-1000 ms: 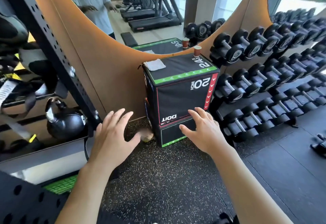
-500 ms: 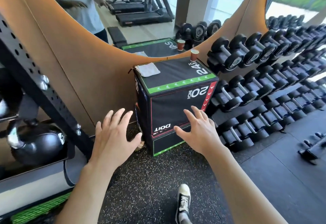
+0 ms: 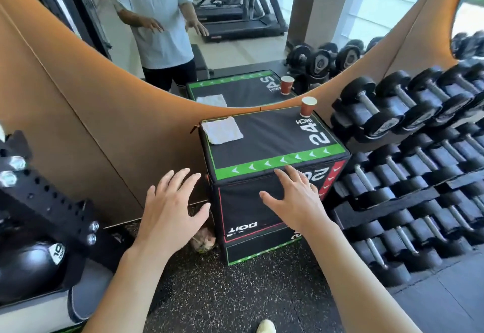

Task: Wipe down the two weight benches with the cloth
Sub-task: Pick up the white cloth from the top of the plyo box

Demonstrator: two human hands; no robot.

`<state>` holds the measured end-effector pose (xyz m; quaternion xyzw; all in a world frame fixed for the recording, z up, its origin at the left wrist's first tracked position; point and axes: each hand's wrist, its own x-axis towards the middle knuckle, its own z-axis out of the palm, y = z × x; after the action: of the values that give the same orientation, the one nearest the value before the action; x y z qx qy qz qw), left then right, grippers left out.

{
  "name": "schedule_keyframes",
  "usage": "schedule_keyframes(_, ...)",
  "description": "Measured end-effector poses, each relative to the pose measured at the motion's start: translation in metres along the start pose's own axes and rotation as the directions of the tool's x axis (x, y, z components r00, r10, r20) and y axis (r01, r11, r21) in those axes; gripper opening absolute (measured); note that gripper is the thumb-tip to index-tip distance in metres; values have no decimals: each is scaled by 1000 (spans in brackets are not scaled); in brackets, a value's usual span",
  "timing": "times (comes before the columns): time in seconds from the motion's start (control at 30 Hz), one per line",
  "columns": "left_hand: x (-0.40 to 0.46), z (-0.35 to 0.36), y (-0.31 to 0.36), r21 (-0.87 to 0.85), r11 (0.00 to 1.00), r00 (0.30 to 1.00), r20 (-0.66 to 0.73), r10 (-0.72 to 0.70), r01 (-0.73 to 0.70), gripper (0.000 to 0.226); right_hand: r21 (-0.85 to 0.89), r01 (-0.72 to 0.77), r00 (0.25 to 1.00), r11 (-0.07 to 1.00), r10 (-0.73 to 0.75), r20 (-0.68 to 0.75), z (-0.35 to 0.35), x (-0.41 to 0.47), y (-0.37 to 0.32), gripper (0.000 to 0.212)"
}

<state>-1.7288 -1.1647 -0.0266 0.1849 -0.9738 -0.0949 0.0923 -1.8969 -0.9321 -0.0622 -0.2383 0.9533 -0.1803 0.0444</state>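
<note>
Black and padded, the big jump box (image 3: 264, 144) stands on the speckled floor (image 3: 235, 293), pushed up against the tan wall (image 3: 91, 136) under a curved mirror (image 3: 235, 18). A long rack of dumbbells (image 3: 419, 175) sits just beside it on the right.

No weight bench shows clearly here, so the wiping has not begun. The step in hand looks like picking up the cloth.

Both hands are held out in front of the box with nothing in them. The left hand (image 3: 170, 209) has its fingers spread wide, down by the box's left corner. The right hand (image 3: 296, 196) is spread too, in front of the box, with its fingertips up near the green stripe.

The white cloth (image 3: 222, 130) lies folded flat on top of the box, at the back left corner, well apart from both hands. A small paper cup (image 3: 308, 106) stands at the back right corner.

To do this well, reach over the top with the left hand, which is on the cloth's side. Pinch the whole folded cloth so it does not fall open. Keep away from the cup so it does not tip.
</note>
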Motion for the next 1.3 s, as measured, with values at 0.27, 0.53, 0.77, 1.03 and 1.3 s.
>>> schedule_keyframes(0.27, 66, 28, 10, -37, 997, 997, 24, -73, 74, 69, 38, 61, 993, 997, -64, 95, 9, 90, 21, 80)
schedule_keyframes(0.53, 151, 53, -15, -92, 993, 997, 37, -65, 68, 68, 73, 83, 990, 994, -91, 108, 30, 171, 15, 71)
schedule_keyframes(0.77, 245, 86, -64, -155, 988, 995, 96, 20, -5, 69, 16, 43, 983, 999, -45, 176, 65, 248, -12, 68)
schedule_keyframes(1.03, 331, 141, -111, -191, 976, 965, 217, 145, -104, 69, -47, -15, 970, 999, 26, 243, 110, 309, -31, 66)
schedule_keyframes(1.3, 376, 205, -120, -154, 972, 912, 345, 220, -175, 71, -67, 39, 959, 997, -19, 283, 140, 368, -30, 62)
